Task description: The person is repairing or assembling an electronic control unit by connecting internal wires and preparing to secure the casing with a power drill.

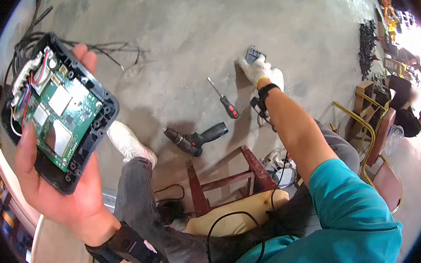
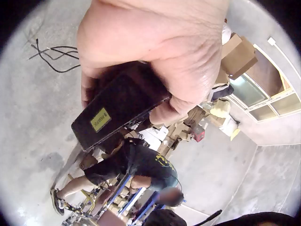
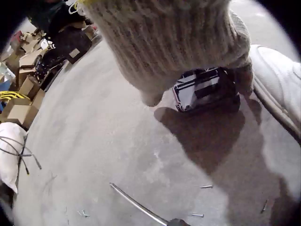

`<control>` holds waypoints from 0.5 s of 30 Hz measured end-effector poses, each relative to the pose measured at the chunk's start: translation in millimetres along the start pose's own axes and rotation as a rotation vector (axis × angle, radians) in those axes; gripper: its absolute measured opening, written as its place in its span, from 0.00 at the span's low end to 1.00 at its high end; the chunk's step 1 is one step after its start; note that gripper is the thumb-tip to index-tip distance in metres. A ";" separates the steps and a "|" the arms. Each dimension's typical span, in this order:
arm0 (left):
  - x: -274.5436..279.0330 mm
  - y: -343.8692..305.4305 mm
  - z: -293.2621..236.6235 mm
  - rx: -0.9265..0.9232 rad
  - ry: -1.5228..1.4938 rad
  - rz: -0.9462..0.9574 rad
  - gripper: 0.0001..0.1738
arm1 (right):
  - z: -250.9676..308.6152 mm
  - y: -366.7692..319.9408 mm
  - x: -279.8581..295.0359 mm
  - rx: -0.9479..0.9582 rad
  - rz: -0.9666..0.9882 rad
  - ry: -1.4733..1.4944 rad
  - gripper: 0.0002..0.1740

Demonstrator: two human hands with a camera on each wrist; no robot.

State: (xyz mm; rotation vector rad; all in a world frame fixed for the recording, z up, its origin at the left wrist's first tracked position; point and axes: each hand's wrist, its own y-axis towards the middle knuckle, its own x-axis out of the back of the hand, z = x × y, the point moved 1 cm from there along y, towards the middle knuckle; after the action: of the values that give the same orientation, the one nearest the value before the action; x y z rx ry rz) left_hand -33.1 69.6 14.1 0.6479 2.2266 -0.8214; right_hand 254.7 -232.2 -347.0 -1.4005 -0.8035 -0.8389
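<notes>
My bare left hand (image 1: 72,192) grips a black plastic housing (image 1: 102,125) raised at the left, its green circuit board (image 1: 72,107) and coloured wires facing up. In the left wrist view, the left hand (image 2: 155,52) curls round the housing's dark underside (image 2: 127,103), which bears a yellow label. Down at the floor, my right hand (image 1: 257,69) in a knitted glove holds a small dark part (image 1: 253,54). In the right wrist view, the gloved hand (image 3: 174,47) has its fingers on both sides of that ribbed part (image 3: 207,92).
A screwdriver (image 1: 225,99) and a cordless drill (image 1: 196,138) lie on the floor, with several screws (image 3: 206,187) nearby. Black cables (image 1: 107,50) trail behind the housing. A red wooden stool (image 1: 198,189) stands between the legs. Chairs (image 1: 390,181) and a person (image 1: 404,111) are at the right.
</notes>
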 end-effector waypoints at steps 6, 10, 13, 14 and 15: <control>2.3 1.9 3.3 0.023 0.071 -0.014 0.51 | 24.5 4.9 1.0 -0.024 0.030 -0.140 0.58; 1.1 1.5 5.7 0.020 0.003 -0.023 0.41 | 21.1 1.1 21.0 0.004 0.096 -0.038 0.49; 1.0 0.2 2.8 -0.012 0.061 -0.097 0.41 | 20.0 -8.2 24.4 -0.014 0.047 -0.016 0.43; -0.8 2.5 2.9 0.008 0.047 -0.077 0.41 | 10.6 -2.2 18.5 0.019 -0.010 0.088 0.41; -1.7 3.0 3.3 0.026 0.031 -0.055 0.41 | -0.9 1.0 14.4 0.054 -0.070 0.192 0.39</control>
State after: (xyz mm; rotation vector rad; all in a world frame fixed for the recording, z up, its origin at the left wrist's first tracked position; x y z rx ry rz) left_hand -28.7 69.0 12.3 0.6180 2.2743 -0.8750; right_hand 262.6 -233.4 -335.0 -1.2288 -0.7248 -0.9827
